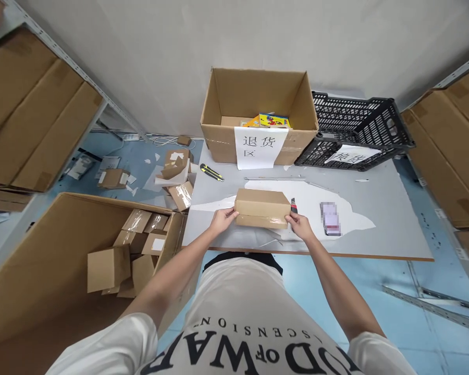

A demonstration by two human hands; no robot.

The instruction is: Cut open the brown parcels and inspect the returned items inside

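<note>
A small brown cardboard box [261,207] is held between both hands at the front of the table, a strip of clear tape along its near side. My left hand [222,220] grips its left end, thumb and fingers closed on the edge. On the right end, my right hand [299,225] pinches the near corner. Just beyond my right fingers lies a red and black box cutter [294,205], partly hidden by the hand and box. Farther right rests a phone [330,219] with a blurred screen.
On the table [398,229] stand a large open carton [219,143] with colourful packages inside and a black plastic crate [355,122]. A yellow and black utility knife [211,172] lies at left. A big carton [35,250] of small boxes stands left; cartons fill shelves both sides.
</note>
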